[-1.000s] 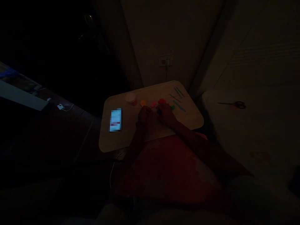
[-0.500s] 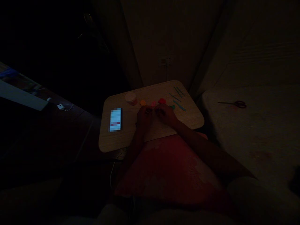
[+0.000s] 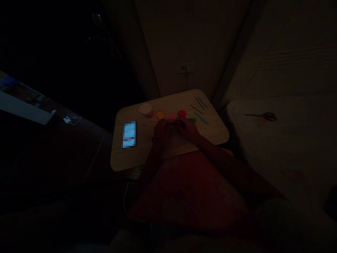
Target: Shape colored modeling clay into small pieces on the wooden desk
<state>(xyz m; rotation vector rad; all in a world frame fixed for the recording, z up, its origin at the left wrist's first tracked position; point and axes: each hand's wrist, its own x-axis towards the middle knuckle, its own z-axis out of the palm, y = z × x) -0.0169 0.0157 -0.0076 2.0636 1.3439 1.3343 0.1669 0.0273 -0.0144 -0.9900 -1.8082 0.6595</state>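
Note:
Over the small wooden table (image 3: 142,158) my left hand (image 3: 162,130) and my right hand (image 3: 186,127) meet, fingers curled toward each other. Whatever lies between the fingertips is too dark to name. Just beyond them are soft-looking coloured lumps: an orange lump (image 3: 159,115), a pink lump (image 3: 171,115), a red lump (image 3: 181,113) and a green lump (image 3: 193,120). To the right of these lie a teal knife-shaped tool (image 3: 201,118) and several thin teal sticks (image 3: 199,103). A lidded tub (image 3: 146,110) stands at the back left.
A lit phone (image 3: 129,134) lies on the table's left side. Dark-handled scissors (image 3: 264,116) rest on a pale surface (image 3: 279,147) at the right. A wall socket (image 3: 186,66) with a plug is behind the table. A white cable (image 3: 125,193) hangs below its front edge. The room is very dark.
My fingers have shifted slightly, and the fingertips of both hands are closer together. The table items have stayed in place; the view has moved a little.

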